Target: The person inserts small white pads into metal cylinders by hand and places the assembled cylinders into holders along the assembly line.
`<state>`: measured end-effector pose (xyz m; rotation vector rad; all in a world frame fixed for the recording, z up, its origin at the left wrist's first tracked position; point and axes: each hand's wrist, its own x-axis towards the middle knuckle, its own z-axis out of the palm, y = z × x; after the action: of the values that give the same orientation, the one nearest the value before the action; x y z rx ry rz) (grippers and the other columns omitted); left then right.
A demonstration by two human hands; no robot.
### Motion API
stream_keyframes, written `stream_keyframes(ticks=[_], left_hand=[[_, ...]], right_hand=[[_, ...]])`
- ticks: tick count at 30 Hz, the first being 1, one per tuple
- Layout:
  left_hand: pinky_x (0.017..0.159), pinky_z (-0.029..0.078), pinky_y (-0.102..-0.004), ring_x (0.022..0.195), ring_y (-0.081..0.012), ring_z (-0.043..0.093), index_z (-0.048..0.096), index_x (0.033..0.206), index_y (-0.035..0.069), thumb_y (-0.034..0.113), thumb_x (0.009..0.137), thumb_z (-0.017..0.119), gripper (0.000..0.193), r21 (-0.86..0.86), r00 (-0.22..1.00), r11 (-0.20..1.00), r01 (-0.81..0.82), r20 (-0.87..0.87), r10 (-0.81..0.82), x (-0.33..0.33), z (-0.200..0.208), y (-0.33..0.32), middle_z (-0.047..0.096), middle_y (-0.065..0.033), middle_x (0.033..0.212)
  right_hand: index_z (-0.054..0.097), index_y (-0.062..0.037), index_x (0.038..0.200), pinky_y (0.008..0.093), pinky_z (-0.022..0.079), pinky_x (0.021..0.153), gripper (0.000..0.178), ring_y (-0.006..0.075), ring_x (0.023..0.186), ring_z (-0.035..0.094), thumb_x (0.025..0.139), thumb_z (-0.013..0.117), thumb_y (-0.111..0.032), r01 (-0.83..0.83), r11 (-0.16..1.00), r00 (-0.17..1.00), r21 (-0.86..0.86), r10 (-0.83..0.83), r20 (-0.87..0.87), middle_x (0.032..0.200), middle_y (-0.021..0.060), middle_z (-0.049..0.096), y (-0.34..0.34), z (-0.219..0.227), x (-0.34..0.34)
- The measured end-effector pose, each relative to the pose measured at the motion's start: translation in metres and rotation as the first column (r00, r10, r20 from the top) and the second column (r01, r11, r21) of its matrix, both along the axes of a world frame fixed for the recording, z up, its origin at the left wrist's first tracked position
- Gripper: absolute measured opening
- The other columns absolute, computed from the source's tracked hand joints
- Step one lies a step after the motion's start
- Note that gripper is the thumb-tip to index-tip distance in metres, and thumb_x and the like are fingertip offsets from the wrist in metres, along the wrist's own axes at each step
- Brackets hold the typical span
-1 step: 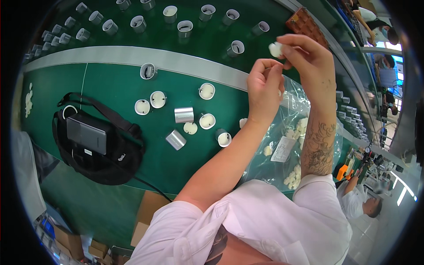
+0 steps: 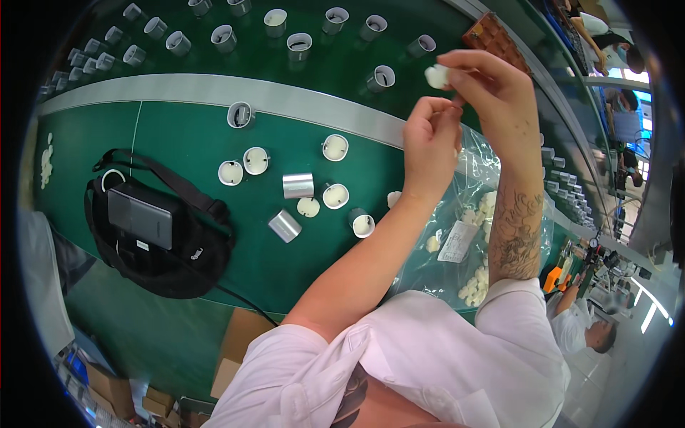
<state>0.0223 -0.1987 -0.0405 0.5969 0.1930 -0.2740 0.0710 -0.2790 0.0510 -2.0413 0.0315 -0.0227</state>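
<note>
My right hand [image 2: 492, 89] pinches a small white plastic piece [image 2: 437, 76] between thumb and fingers, above the far edge of the green table. Close below it, my left hand [image 2: 432, 143] is closed with its fingertips pressed together; what they hold is hidden. A sliver of something white shows beside its palm. Under and beside my forearms lies a clear plastic bag [image 2: 421, 267] with several white pieces [image 2: 474, 287] and a paper label [image 2: 457, 241]. Left of my left forearm, several round housings with white discs, such as this cup [image 2: 335, 148], stand near two silver cylinders [image 2: 298, 185] lying on their sides.
A black bag [image 2: 164, 274] with a grey box-shaped device [image 2: 140, 216] lies at the left. Beyond a metal rail [image 2: 285, 91], rows of cups [image 2: 300, 47] stand on a green surface. A brown compartment tray [image 2: 497, 44] is at the far right. Other people sit at the right.
My right hand has shifted slightly left with the white piece, which has turned a little. My left hand has moved very slightly right.
</note>
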Motion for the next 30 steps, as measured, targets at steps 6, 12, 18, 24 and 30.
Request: stream_keyframes(ticks=[6, 12, 18, 24, 30], left_hand=[[0.074, 0.05, -0.0329, 0.077, -0.0198, 0.064, 0.062, 0.105, -0.004, 0.011, 0.098, 0.058, 0.017, 0.384, 0.984, 0.918, 0.095, 0.101, -0.144, -0.003, -0.001, -0.01, 0.068, -0.0091, 0.081], [0.076, 0.052, -0.0344, 0.079, -0.0231, 0.069, 0.064, 0.102, -0.006, 0.009, 0.097, 0.057, 0.018, 0.47, 0.966, 0.867, 0.164, 0.103, -0.239, 0.003, 0.01, -0.007, 0.072, -0.0151, 0.088], [0.076, 0.053, -0.0355, 0.082, -0.03, 0.072, 0.063, 0.102, -0.007, 0.011, 0.098, 0.057, 0.019, 0.442, 0.978, 0.893, 0.09, 0.13, -0.163, 0.002, 0.002, -0.014, 0.072, -0.0183, 0.089], [0.08, 0.052, -0.0386, 0.089, -0.0343, 0.071, 0.061, 0.105, -0.008, 0.017, 0.1, 0.057, 0.026, 0.363, 0.986, 0.927, 0.096, 0.095, -0.14, 0.002, -0.006, -0.017, 0.072, -0.0202, 0.092], [0.085, 0.051, -0.0372, 0.096, -0.0321, 0.07, 0.059, 0.109, -0.007, 0.018, 0.102, 0.055, 0.027, 0.331, 0.981, 0.932, 0.147, 0.072, -0.18, 0.005, 0.0, -0.013, 0.07, -0.0201, 0.099]], right_hand=[[0.073, -0.0006, 0.106, 0.0259, 0.054, 0.08, 0.015, 0.0117, 0.086, 0.066, 0.094, 0.065, -0.004, -0.389, 0.838, 0.913, -0.382, 0.404, -0.044, 0.099, 0.0033, 0.07, 0.026, -0.019, 0.042], [0.074, -0.0017, 0.102, 0.031, 0.054, 0.078, 0.013, 0.021, 0.081, 0.067, 0.092, 0.065, -0.005, -0.445, 0.763, 0.874, -0.469, 0.485, -0.039, 0.094, 0.0088, 0.069, 0.033, -0.027, 0.056], [0.075, -0.0018, 0.1, 0.0307, 0.054, 0.076, 0.013, 0.021, 0.081, 0.067, 0.091, 0.067, -0.004, -0.459, 0.77, 0.866, -0.443, 0.499, -0.028, 0.093, 0.0085, 0.068, 0.037, -0.037, 0.062], [0.077, -0.0029, 0.097, 0.032, 0.055, 0.076, 0.012, 0.0223, 0.081, 0.07, 0.088, 0.07, -0.005, -0.449, 0.8, 0.874, -0.397, 0.485, -0.012, 0.092, 0.0085, 0.071, 0.037, -0.048, 0.066], [0.076, -0.0032, 0.101, 0.0266, 0.051, 0.069, 0.013, 0.0122, 0.075, 0.063, 0.09, 0.069, -0.007, -0.457, 0.835, 0.884, -0.307, 0.465, -0.051, 0.086, 0.0031, 0.068, 0.042, -0.051, 0.071]])
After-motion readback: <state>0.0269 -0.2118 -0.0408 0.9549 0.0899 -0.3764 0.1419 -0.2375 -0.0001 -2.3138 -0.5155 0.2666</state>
